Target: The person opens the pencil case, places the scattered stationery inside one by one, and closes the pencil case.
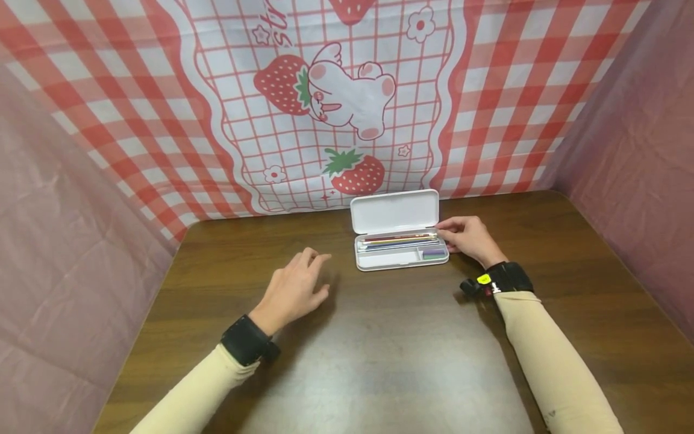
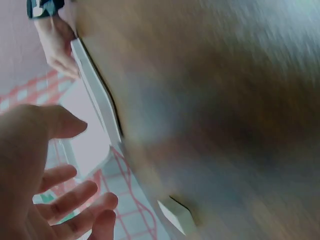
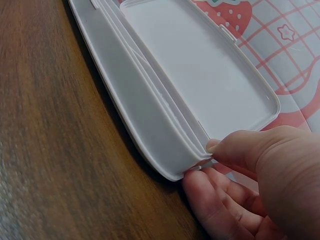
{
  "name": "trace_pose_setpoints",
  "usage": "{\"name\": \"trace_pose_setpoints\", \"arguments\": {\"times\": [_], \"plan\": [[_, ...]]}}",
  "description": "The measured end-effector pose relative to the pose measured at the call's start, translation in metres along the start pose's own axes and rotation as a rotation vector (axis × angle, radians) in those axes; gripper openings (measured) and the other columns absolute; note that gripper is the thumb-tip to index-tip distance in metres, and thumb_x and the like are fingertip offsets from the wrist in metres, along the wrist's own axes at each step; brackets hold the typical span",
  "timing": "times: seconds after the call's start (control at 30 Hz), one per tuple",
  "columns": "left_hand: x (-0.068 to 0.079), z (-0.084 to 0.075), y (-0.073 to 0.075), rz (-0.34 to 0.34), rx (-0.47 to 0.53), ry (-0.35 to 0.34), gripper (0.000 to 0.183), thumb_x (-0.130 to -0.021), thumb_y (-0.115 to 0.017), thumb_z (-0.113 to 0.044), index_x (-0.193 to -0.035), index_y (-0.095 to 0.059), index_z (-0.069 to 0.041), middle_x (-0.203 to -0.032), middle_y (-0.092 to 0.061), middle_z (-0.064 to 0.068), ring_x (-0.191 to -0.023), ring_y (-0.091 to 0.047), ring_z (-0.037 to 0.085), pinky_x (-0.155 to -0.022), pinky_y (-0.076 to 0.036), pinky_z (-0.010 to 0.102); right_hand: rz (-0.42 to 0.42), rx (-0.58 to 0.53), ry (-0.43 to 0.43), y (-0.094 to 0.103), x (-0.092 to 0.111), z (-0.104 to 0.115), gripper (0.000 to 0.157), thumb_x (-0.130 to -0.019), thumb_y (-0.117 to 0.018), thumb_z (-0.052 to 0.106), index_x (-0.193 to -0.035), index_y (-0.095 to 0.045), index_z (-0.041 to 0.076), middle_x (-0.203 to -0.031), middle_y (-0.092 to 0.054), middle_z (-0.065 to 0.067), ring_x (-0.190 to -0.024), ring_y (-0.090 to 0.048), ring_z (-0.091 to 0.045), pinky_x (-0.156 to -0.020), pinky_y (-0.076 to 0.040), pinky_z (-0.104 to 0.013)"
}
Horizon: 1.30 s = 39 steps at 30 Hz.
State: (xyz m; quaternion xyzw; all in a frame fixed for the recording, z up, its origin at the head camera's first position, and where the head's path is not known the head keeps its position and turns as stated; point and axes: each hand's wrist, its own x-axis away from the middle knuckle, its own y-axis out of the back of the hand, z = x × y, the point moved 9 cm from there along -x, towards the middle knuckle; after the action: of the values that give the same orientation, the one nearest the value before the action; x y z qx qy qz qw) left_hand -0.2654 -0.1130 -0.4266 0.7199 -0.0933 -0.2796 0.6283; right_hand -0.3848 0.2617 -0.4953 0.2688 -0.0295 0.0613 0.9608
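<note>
A white pencil case [image 1: 402, 259] lies on the table near the cloth backdrop, its lid [image 1: 396, 212] raised at the back. Several pencils [image 1: 398, 240] run along its rear section, and a small purple and green piece [image 1: 433, 254] sits in the front right compartment. My right hand [image 1: 467, 238] pinches the case's right end; in the right wrist view the thumb [image 3: 232, 147] is on the rim and the fingers are against the outer side. Off to the left of the case, my left hand [image 1: 295, 286] holds nothing, its fingers loosely bent over the table.
A small off-white block [image 2: 177, 215] stands on the table in the left wrist view. Behind the case hangs a red and white strawberry cloth [image 1: 347, 120]. Pink curtains [image 1: 59, 241] flank the brown wooden table [image 1: 401, 355].
</note>
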Motion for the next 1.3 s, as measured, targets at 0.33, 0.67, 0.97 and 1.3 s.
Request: {"name": "trace_pose_setpoints", "arguments": {"times": [0.33, 0.67, 0.97, 1.3], "plan": [[0.007, 0.069, -0.015, 0.087, 0.084, 0.194, 0.072, -0.087, -0.084, -0.039, -0.151, -0.066, -0.011, -0.130, -0.072, 0.015, -0.107, -0.073, 0.033, -0.075, -0.064, 0.053, -0.005, 0.001, 0.001, 0.000, 0.004, 0.004, 0.038, -0.110, -0.073, 0.018, -0.138, -0.073, -0.007, -0.119, -0.072, -0.026, -0.078, -0.067, -0.007, -0.071, -0.064, -0.019], [0.022, 0.097, -0.023, 0.125, 0.116, 0.281, 0.068, -0.083, -0.083, -0.046, -0.138, -0.071, -0.009, -0.117, -0.077, 0.010, -0.102, -0.077, 0.033, -0.081, -0.064, 0.055, -0.011, 0.011, -0.007, 0.001, 0.003, 0.003, 0.038, -0.110, -0.073, 0.018, -0.139, -0.073, -0.006, -0.119, -0.073, -0.026, -0.078, -0.067, -0.008, -0.070, -0.064, -0.019], [0.022, 0.086, -0.021, 0.115, 0.132, 0.297, 0.032, -0.081, -0.087, -0.036, -0.107, -0.082, -0.016, -0.094, -0.080, -0.003, -0.083, -0.075, 0.020, -0.068, -0.058, 0.042, -0.007, 0.000, -0.007, -0.001, 0.004, 0.004, 0.037, -0.110, -0.074, 0.018, -0.138, -0.074, -0.006, -0.118, -0.072, -0.024, -0.078, -0.067, -0.006, -0.071, -0.064, -0.019], [0.019, 0.086, -0.021, 0.117, 0.138, 0.297, 0.017, -0.083, -0.088, -0.027, -0.095, -0.085, -0.016, -0.082, -0.077, -0.006, -0.073, -0.069, 0.015, -0.061, -0.053, 0.037, 0.000, 0.014, -0.005, -0.001, 0.005, 0.005, 0.038, -0.110, -0.073, 0.020, -0.140, -0.074, -0.004, -0.121, -0.072, -0.025, -0.080, -0.067, -0.008, -0.072, -0.064, -0.018]]}}
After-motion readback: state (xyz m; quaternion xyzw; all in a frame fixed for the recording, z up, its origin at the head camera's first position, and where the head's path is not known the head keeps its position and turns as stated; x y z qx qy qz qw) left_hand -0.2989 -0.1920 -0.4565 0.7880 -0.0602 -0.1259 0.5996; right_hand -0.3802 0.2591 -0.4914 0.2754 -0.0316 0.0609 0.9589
